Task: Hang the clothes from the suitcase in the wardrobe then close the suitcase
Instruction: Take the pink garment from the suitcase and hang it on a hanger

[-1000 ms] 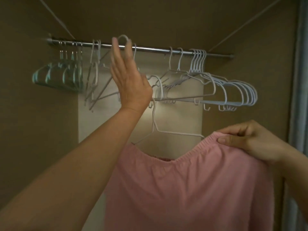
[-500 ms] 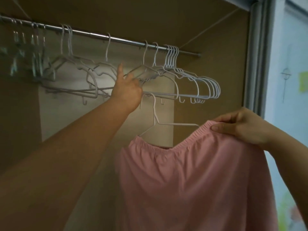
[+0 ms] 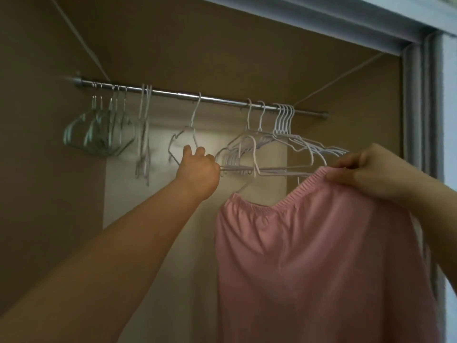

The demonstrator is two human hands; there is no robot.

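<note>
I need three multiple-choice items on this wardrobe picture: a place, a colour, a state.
1. Where on the metal rod do the green hangers hang? A left end B middle C right end
2. What colour is the garment? A blue B pink C white
3. What does the right hand do? A hangs open B grips the rod C pinches the garment's waistband
Answers: 1 A, they cluster by the rod's left bracket; 2 B, the cloth is pink; 3 C, its fingers pinch the elastic edge.

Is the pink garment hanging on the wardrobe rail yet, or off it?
Off it. The pink garment is on a white hanger whose hook sits below the rail; the right hand pinches its waistband.
</note>
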